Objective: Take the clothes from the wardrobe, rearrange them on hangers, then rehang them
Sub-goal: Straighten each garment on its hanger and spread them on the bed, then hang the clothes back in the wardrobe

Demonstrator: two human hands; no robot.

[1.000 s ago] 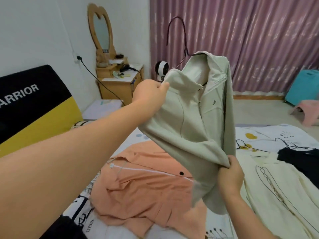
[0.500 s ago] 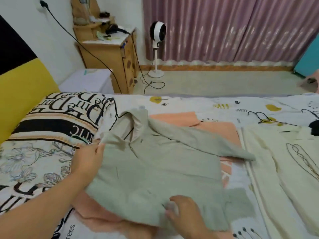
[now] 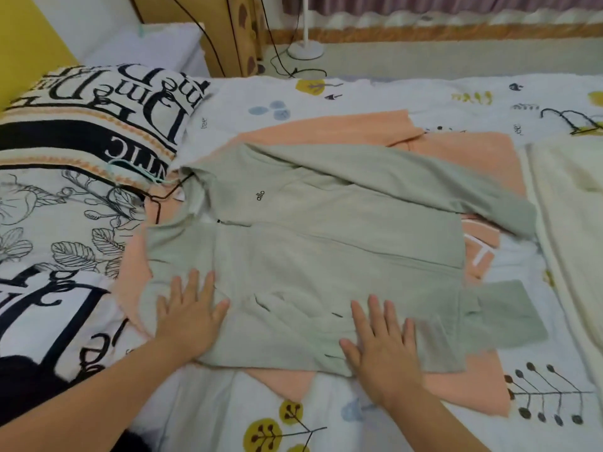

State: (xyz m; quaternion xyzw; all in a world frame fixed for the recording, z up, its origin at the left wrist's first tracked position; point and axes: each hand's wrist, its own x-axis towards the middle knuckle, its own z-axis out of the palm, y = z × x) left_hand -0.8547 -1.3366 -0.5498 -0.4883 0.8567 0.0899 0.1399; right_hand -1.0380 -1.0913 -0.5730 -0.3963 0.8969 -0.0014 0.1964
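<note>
Item: pale green zip jacket (image 3: 326,249). A second ago I held it up in the air by collar and hem; now it lies flat, front up, on the bed (image 3: 424,96), on top of an orange garment (image 3: 456,151).

Hanger (image 3: 163,194): black wire, seemingly inside the collar; its hook pokes out toward the printed pillow (image 3: 81,132).

Grip, left hand (image 3: 189,318): flat, fingers spread, pressing the near shoulder area, holding nothing.

Grip, right hand (image 3: 381,337): flat, fingers straight, pressing the near sleeve and hem, holding nothing.

Status, my judgement: laid down for smoothing, so the rearranging step is in hand; rehanging not yet done.

Adjacent: cream garment (image 3: 571,223) just beside, to the right.

Containers: none in view; wardrobe not visible.
</note>
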